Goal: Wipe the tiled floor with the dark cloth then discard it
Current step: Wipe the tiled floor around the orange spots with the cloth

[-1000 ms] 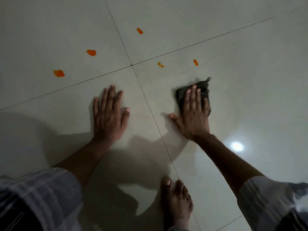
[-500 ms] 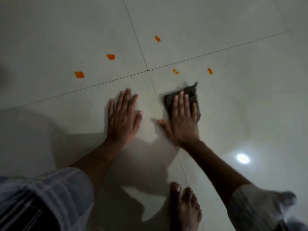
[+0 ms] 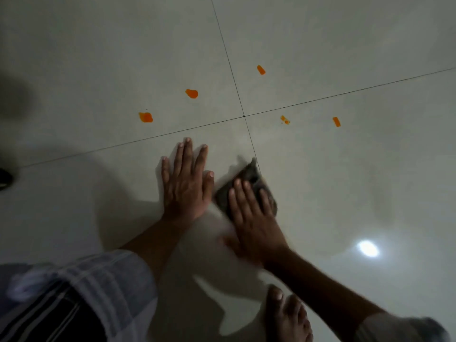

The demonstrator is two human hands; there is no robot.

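Observation:
The dark cloth [image 3: 249, 180] lies flat on the pale tiled floor [image 3: 345, 181], right on a grout line. My right hand [image 3: 251, 218] presses down on it with fingers spread over its near half, blurred by motion. Just left of it, my left hand [image 3: 186, 183] rests flat on the tile, palm down, fingers apart, holding nothing. Its thumb nearly touches the cloth's left edge. Several orange stains mark the floor beyond the hands, among them one stain [image 3: 145, 117] at the left, a second stain [image 3: 191, 93] and a third stain [image 3: 336, 121] to the right.
My bare foot [image 3: 288, 317] stands on the tile below the right forearm. My knee in striped cloth [image 3: 74, 292] fills the lower left. A lamp's bright reflection [image 3: 367, 248] shines at the right. A dark object [image 3: 5, 178] pokes in at the left edge.
My right hand has slid the cloth leftward across the grout line until it sits beside my left hand. The left hand has stayed planted on the tile.

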